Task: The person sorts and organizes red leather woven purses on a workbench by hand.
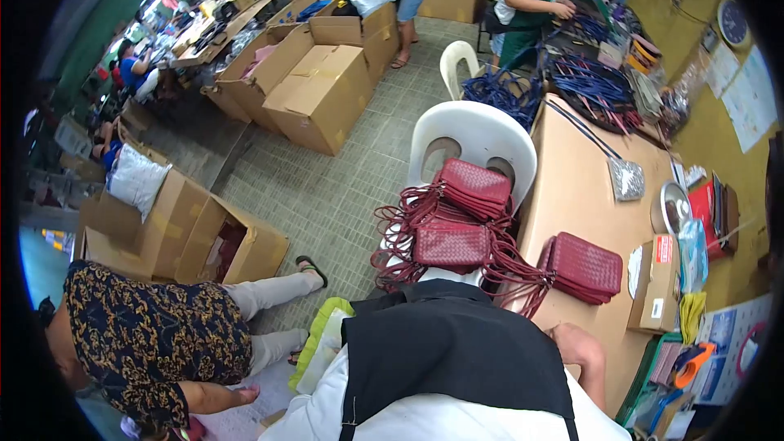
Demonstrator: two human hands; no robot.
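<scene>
My right hand (576, 345) is bent in at the edge of the tan table, close to the apron. Its fingers are hidden, so whether it holds anything does not show. My left hand is out of view. Just past my right hand, a stack of dark red woven pouches (581, 268) lies on the table, its cords hanging over the edge. More red woven pouches (453, 243) are piled on a white plastic chair (425, 126) in front of me, with long looped straps spilling off the sides. My black apron (457, 351) fills the lower middle.
A small cardboard box (656, 284), a metal bowl (671, 207) and a fly swatter (625, 178) are on the table (563, 171). Blue straps (588, 86) lie at its far end. Large cartons (322, 94) stand across the floor. One person (163, 327) is close on the left; others work farther away.
</scene>
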